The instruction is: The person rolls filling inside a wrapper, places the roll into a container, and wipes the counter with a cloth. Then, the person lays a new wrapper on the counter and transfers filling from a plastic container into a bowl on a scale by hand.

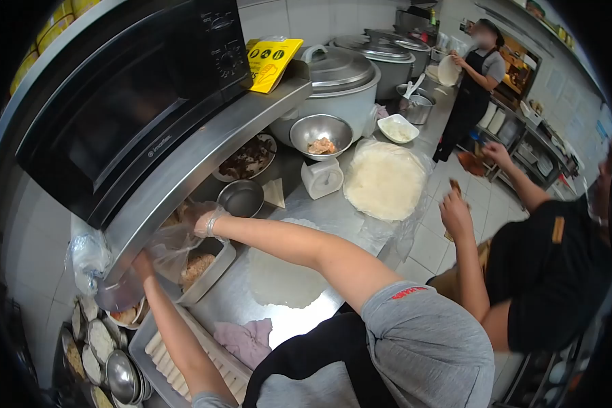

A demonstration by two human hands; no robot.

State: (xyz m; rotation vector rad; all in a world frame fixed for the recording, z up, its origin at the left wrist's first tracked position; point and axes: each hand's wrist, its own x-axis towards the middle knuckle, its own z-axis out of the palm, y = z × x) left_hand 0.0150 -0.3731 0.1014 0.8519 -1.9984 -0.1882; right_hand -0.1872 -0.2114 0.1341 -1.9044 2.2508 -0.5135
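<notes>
Both of my hands reach under the steel shelf at the left. My right hand (198, 217), in a clear plastic glove, is beside a dark metal bowl (241, 198), above the far end of a metal tray. My left hand (143, 264) is at the shelf edge, next to clear plastic film (171, 253) that stretches between the hands. The fingers of both hands are hidden by the shelf and the film. Below the film, pinkish minced filling (197, 268) lies in the metal tray (219, 269). A thin pale wrapper sheet (282, 275) lies on the counter.
A microwave (136, 88) stands on the shelf (207, 153). A scale (323, 178) carries a steel bowl (321, 126) of filling, beside stacked wrappers (386, 180). Rolls (183, 360) fill a bin, near a purple cloth (245, 340). One person stands close right; another is farther back.
</notes>
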